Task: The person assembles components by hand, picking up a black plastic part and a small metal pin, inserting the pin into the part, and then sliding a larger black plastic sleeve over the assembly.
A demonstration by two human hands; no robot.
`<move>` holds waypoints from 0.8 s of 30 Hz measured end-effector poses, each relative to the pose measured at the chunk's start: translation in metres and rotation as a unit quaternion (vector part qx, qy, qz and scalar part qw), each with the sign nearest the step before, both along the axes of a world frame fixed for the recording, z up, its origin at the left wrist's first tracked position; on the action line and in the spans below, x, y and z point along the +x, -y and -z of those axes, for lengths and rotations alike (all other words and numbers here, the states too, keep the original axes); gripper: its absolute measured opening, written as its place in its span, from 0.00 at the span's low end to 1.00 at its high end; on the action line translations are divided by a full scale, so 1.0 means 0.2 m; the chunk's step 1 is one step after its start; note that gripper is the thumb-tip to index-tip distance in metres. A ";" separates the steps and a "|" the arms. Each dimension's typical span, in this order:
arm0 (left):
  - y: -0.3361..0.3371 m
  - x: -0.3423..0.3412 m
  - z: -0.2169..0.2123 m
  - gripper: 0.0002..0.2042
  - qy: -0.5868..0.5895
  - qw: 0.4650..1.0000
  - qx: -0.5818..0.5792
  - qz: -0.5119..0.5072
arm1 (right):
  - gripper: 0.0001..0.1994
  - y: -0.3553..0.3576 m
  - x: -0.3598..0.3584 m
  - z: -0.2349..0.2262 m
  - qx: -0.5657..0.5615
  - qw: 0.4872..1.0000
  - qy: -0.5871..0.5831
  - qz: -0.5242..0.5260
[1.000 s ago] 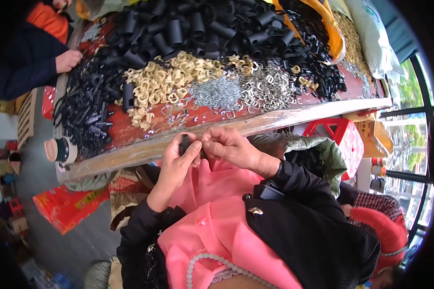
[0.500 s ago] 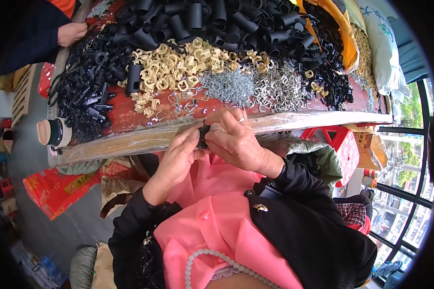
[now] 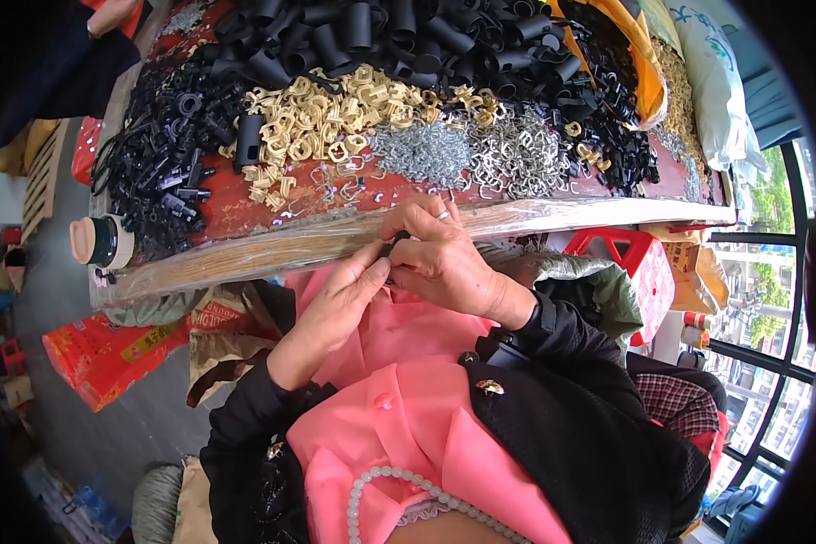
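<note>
A small black part [image 3: 392, 249] is pinched between the fingertips of the left hand [image 3: 335, 304] and right hand [image 3: 444, 263], both closed narrowly on it, at the table edge [image 3: 245, 254], probably for support. Beige clips [image 3: 326, 122] are heaped at 12 o'clock.

Bright daylight from window [image 3: 752, 299] at right; sharp centre, fisheye bending, dark rim.

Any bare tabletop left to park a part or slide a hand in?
Only the red strip between the piles and the table's wrapped front edge, ahead of the left hand; loose metal clips dot it. Behind, black tubes, tan pieces and the silver heap cover everything.
</note>
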State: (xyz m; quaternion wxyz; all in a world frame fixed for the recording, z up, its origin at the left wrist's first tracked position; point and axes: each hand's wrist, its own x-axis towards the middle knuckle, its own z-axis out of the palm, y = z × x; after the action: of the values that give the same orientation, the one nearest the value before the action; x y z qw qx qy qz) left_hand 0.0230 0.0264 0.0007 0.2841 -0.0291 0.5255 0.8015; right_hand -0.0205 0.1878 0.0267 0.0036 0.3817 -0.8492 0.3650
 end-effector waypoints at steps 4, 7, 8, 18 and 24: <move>-0.02 -0.02 -0.01 0.20 0.025 0.999 0.024 -0.018 | 0.08 -0.05 -0.02 0.03 -0.064 0.998 -0.013 -0.018; -0.02 -0.04 -0.01 0.19 0.057 0.996 0.068 -0.029 | 0.11 -0.14 -0.06 0.03 -0.093 0.995 -0.043 0.011; -0.01 -0.06 0.01 0.18 0.065 0.994 0.079 -0.036 | 0.11 -0.18 -0.09 0.05 -0.036 0.992 -0.086 0.088; -0.01 -0.12 0.06 0.15 0.087 0.989 0.109 -0.057 | 0.06 -0.50 -0.36 0.28 0.183 0.936 -0.150 0.261; 0.01 -0.09 0.05 0.14 0.090 0.986 0.121 -0.078 | 0.05 -0.53 -0.36 0.24 0.017 0.949 -0.047 0.311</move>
State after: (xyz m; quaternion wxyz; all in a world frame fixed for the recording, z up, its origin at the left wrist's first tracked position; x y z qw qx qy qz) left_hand 0.0048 0.0239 -0.0086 0.2682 -0.1076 0.3934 0.8728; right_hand -0.0922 0.2932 -0.0203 0.1504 0.1158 -0.9307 0.3125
